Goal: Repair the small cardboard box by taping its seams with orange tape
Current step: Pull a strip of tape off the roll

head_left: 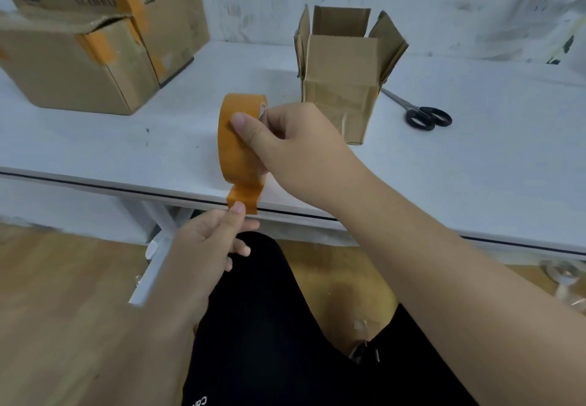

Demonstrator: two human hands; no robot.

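My right hand (291, 149) grips the orange tape roll (236, 155) above the table's front edge, thumb on its outer face and fingers through the core. Just below the roll, my left hand (209, 247) pinches the short free end of the tape (242, 198) between thumb and forefinger. The small cardboard box (341, 88) stands upright on the white table (126, 139) behind my right hand, its top flaps open and clear tape shining on its front.
Two larger cardboard boxes (79, 66) patched with orange tape stand at the back left. Black-handled scissors (421, 114) lie to the right of the small box. My legs in black shorts and a wooden floor (63, 310) are below the table edge.
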